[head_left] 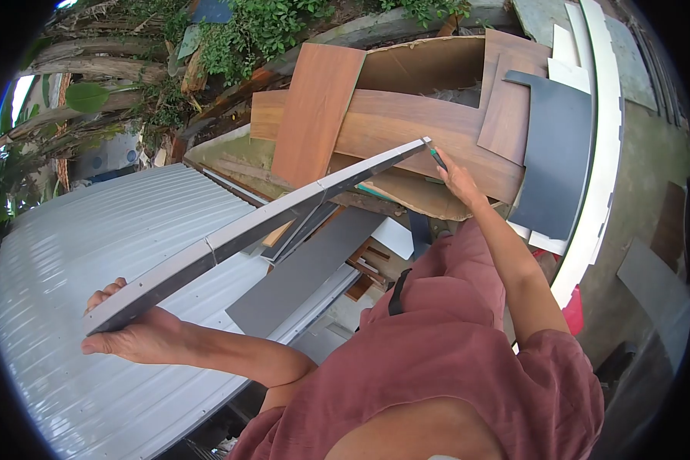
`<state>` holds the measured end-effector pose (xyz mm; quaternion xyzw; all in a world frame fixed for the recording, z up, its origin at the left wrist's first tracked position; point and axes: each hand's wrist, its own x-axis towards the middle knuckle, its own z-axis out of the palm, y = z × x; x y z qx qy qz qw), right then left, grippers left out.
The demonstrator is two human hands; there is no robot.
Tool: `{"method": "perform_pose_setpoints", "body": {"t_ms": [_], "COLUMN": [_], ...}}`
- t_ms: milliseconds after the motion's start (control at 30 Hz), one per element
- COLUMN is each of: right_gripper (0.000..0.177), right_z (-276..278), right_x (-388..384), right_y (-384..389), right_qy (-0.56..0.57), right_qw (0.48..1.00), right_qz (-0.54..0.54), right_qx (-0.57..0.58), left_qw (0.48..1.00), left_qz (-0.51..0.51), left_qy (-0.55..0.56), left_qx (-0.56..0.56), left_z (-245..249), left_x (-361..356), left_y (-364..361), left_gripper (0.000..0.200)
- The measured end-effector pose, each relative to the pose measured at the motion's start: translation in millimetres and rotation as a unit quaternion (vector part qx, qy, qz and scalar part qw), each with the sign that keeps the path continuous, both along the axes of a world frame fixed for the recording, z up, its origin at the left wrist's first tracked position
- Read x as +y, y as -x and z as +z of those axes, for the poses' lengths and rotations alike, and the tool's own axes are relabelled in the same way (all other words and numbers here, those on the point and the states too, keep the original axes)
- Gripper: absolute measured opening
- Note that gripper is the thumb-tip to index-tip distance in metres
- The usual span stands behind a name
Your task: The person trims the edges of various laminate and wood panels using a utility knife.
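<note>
Remotely, I'm gripping the grey strip point(264, 212) with my left hand point(142, 331); it's running far right, where my right hand point(460, 180) is clasping a green tool point(438, 159).

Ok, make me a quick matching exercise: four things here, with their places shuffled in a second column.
1. Long narrow grey panel strip
2. Small green-handled tool
3. White corrugated metal sheet
4. Flat dark blue-grey panel

A. Fills the lower left of the view
B. In the right hand
C. Lies over brown wood-grain boards
D. One end in the left hand

Pairs: 1-D, 2-B, 3-A, 4-C
</note>
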<state>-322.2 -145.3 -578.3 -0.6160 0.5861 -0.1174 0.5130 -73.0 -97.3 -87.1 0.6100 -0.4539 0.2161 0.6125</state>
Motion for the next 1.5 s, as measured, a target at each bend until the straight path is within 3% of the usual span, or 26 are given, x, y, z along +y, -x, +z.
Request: {"method": "perform_pose_setpoints", "body": {"t_ms": [133, 333, 400, 567, 633, 667, 700, 733, 800, 1000, 1067, 1100, 1133, 1200, 1267, 1500], "right_gripper": [0.051, 0.051, 0.051, 0.051, 0.051, 0.051, 0.050, 0.050, 0.051, 0.050, 0.051, 0.054, 0.057, 0.062, 0.065, 0.064], "right_z": [-32, -24, -12, 55, 105, 137, 174, 197, 223, 342, 380, 395, 405, 432, 448, 447], "right_x": [-5, -17, -9, 19, 28, 30, 36, 43, 54, 96, 109, 116, 121, 134, 142, 155], "right_y": [7, 16, 9, -23, -33, -39, -46, -55, -71, -98, -103, -107, -112, -119, -128, -134], "right_qy": [0.014, 0.019, 0.017, 0.205, 0.111, 0.124, 0.065, 0.005, 0.017, 0.141, 0.149, 0.218, 0.301, 0.278, 0.340, 0.309], "right_qw": [0.999, 0.992, 0.998, 0.974, 0.984, 0.983, 0.986, 0.986, 0.975, 0.959, 0.937, 0.918, 0.889, 0.877, 0.835, 0.832], "right_qz": [0.003, 0.071, -0.009, -0.064, -0.070, -0.062, -0.055, -0.050, -0.057, 0.097, 0.153, 0.173, 0.190, 0.227, 0.239, 0.225], "right_qx": [0.042, 0.107, 0.064, -0.078, -0.125, -0.124, -0.143, -0.162, -0.214, -0.224, -0.276, -0.282, -0.287, -0.321, -0.361, -0.402], "left_qw": [1.000, 0.998, 0.996, 0.977, 0.968, 0.946, 0.918, 0.916, 0.888, 0.889, 0.915, 0.913, 0.912, 0.912, 0.913, 0.910], "left_qz": [-0.025, -0.051, -0.060, -0.116, -0.113, -0.149, -0.188, -0.191, -0.284, -0.266, -0.231, -0.231, -0.234, -0.248, -0.232, -0.219], "left_qy": [-0.015, -0.003, 0.014, 0.061, 0.093, 0.108, 0.121, 0.131, 0.134, 0.217, 0.215, 0.212, 0.210, 0.190, 0.183, 0.176], "left_qx": [-0.003, 0.037, 0.058, 0.166, 0.203, 0.265, 0.326, 0.327, 0.337, 0.303, 0.252, 0.262, 0.263, 0.265, 0.281, 0.304], "left_z": [2, 2, 2, 4, 4, 4, 4, 2, -4, -14, -17, -16, -17, -18, -16, -13], "left_x": [2, 3, 6, 35, 48, 54, 59, 66, 74, 77, 76, 79, 82, 87, 93, 100], "left_y": [-10, -4, -1, -10, -12, -12, -14, -19, -30, -27, -27, -23, -22, -21, -9, 6], "left_gripper": [0.068, 0.060, 0.056, 0.046, 0.043, 0.041, 0.038, 0.038, 0.041, 0.040, 0.043, 0.043, 0.043, 0.038, 0.037, 0.036]}}
